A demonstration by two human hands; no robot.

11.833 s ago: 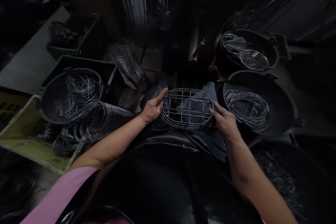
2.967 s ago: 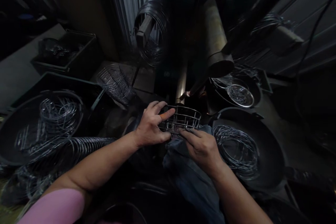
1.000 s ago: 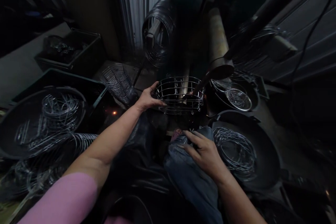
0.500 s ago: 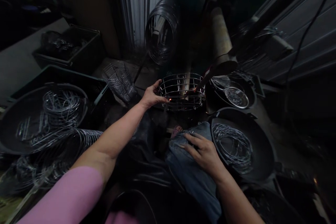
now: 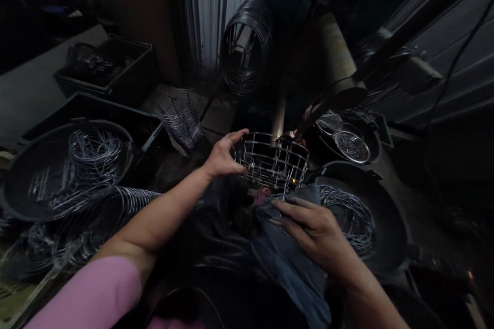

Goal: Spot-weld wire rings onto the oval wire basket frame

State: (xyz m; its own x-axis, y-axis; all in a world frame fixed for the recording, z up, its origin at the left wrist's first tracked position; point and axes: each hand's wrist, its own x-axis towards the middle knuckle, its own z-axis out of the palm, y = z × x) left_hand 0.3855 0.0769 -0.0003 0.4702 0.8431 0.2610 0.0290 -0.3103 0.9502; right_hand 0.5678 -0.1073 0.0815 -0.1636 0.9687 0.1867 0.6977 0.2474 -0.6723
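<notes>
A round metal wire basket (image 5: 270, 157) is held in the middle of the head view, below the tip of a metal rod. My left hand (image 5: 224, 157) grips its left side, thumb below and fingers near the upper rim. A small orange glow shows at the basket's lower right. My right hand (image 5: 309, 221) is over the blue-jeans knee (image 5: 285, 252), with its fingers stretched out and slightly apart, just below the basket. Nothing is plainly visible in it. A thin upright wire shows near its fingertips; I cannot tell whether it belongs to the basket.
A dark pan (image 5: 389, 231) with wire rings (image 5: 349, 218) stands at right, another pan (image 5: 17, 180) with wire parts at left. A wire coil (image 5: 247, 46) hangs behind. A thick metal cylinder (image 5: 337, 51) and slanted bar reach in from above. Stacked wire baskets (image 5: 179, 118) stand left of centre.
My left hand has brought the basket lower and closer to me, with its near side tilted. My right hand has shifted slightly right and down on the knee. The view has shifted a little.
</notes>
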